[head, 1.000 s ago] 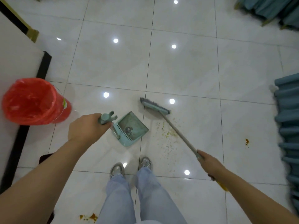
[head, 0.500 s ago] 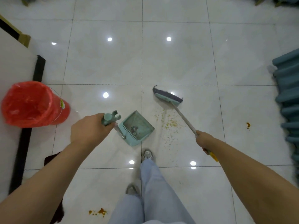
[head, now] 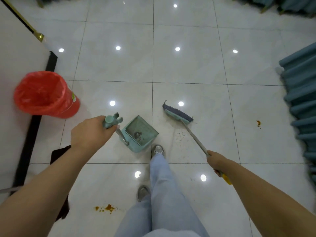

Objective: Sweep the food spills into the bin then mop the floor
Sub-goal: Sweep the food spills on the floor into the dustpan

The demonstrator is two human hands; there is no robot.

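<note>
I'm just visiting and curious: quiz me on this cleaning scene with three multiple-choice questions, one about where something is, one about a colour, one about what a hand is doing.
1. Where does the dustpan sit?
A. Inside the bin
B. On the floor between the bin and the broom head
C. On the table

2. What colour is the liner in the bin?
A. Red
B. Black
C. Yellow

3. What is the left hand doing?
A. Hanging free
B. Pressing flat on the floor
C. Gripping the dustpan's upright handle

Answers:
1 B, the dustpan rests on the tiles with the bin to its left and the broom head to its right.
2 A, a red bag lines the bin's mouth.
3 C, its fingers wrap round the handle top.
</note>
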